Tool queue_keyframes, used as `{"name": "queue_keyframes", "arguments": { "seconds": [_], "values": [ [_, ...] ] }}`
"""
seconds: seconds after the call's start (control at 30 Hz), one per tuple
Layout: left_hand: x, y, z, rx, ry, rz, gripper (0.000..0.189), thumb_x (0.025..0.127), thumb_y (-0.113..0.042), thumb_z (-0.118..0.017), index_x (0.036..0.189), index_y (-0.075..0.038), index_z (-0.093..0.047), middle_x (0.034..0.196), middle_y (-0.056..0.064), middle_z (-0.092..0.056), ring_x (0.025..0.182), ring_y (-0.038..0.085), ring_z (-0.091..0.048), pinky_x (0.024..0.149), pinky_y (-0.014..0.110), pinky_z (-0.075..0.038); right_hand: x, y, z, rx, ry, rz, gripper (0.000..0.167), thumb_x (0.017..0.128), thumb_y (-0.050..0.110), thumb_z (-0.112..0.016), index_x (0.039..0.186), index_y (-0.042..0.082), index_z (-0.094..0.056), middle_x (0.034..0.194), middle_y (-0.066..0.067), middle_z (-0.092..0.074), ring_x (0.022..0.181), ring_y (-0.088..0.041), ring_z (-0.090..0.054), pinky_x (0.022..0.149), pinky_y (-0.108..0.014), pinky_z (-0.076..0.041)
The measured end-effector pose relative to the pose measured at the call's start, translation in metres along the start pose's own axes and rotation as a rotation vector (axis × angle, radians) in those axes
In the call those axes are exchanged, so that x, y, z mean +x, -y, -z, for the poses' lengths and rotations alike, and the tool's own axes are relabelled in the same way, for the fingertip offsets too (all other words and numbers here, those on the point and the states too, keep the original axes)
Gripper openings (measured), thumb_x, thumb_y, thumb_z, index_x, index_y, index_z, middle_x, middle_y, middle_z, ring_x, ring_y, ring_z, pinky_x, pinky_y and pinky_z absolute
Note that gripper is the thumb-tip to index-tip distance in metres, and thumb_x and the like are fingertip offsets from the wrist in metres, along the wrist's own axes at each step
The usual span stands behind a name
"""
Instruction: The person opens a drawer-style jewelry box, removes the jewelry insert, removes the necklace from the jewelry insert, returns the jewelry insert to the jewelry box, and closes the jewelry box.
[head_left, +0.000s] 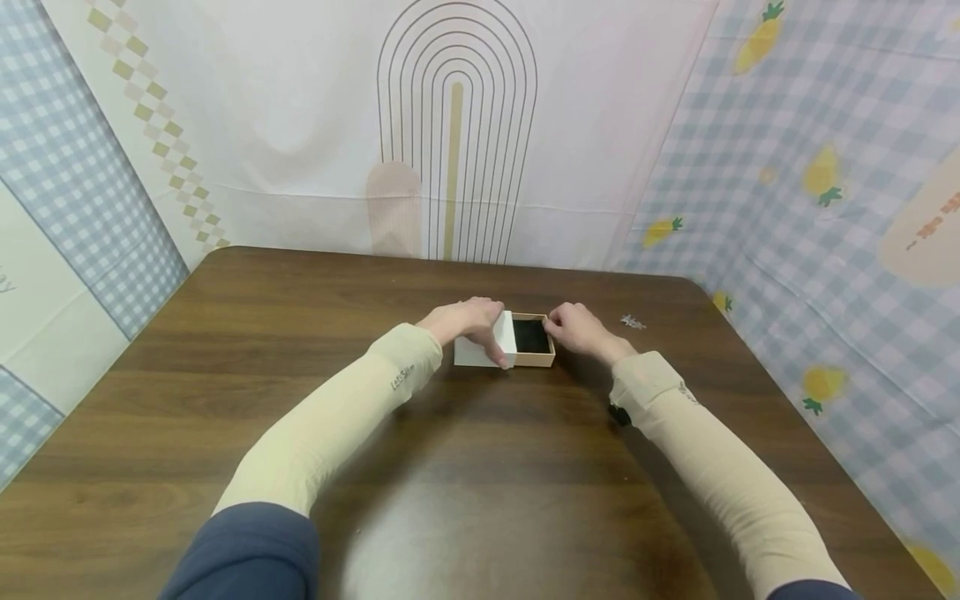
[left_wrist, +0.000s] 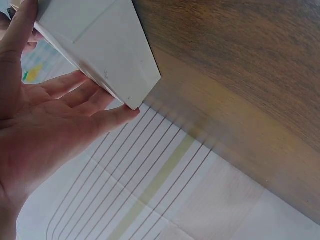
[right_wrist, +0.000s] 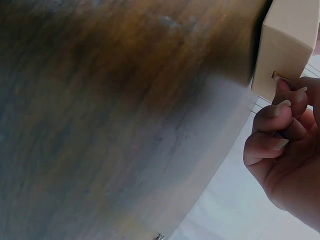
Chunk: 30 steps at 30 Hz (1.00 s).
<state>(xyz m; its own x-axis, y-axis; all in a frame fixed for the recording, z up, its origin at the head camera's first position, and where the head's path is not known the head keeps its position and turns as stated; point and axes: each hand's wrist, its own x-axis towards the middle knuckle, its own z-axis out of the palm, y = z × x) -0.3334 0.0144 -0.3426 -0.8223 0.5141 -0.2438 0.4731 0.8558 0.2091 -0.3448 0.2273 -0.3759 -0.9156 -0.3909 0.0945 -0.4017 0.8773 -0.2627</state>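
Note:
On the table lies a drawer-style box, its white outer sleeve [head_left: 472, 354] on the left and its tan inner drawer [head_left: 534, 360] partly out to the right. Black lining [head_left: 531, 337] shows inside the drawer. My left hand [head_left: 471, 321] grips the sleeve from above, thumb along the near side and fingers on the far side; the left wrist view shows the fingers against the sleeve [left_wrist: 100, 35]. At the drawer's right end, my right hand [head_left: 581, 329] has curled fingers. In the right wrist view its fingertips pinch a small pull tab at a slot [right_wrist: 275, 75] in the drawer's end.
A small silvery object [head_left: 632, 322], too small to identify, lies right of my right hand. The brown wooden table [head_left: 480, 500] meets a patterned white cloth [head_left: 300, 125] at its far edge. Blue checked cloth [head_left: 810, 275] hangs along the right side.

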Motion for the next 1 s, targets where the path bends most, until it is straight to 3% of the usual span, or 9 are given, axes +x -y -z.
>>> {"name": "queue_keyframes", "arguments": {
  "seconds": [1.0],
  "values": [
    [-0.0001,-0.0015,-0.0001,0.002,-0.01,0.006,0.082,0.068,-0.049,-0.083,0.129,-0.006,-0.049,0.116,0.009,-0.058,0.107,0.022,-0.054,0.094,0.039,-0.05,0.0033,0.0045,-0.0024,0.0,0.014,-0.018,0.036,0.093,0.015,-0.051,0.057,0.012,-0.048,0.054,0.001,-0.045,0.052,-0.014,-0.044,0.052,-0.025,-0.037]
  ]
}}
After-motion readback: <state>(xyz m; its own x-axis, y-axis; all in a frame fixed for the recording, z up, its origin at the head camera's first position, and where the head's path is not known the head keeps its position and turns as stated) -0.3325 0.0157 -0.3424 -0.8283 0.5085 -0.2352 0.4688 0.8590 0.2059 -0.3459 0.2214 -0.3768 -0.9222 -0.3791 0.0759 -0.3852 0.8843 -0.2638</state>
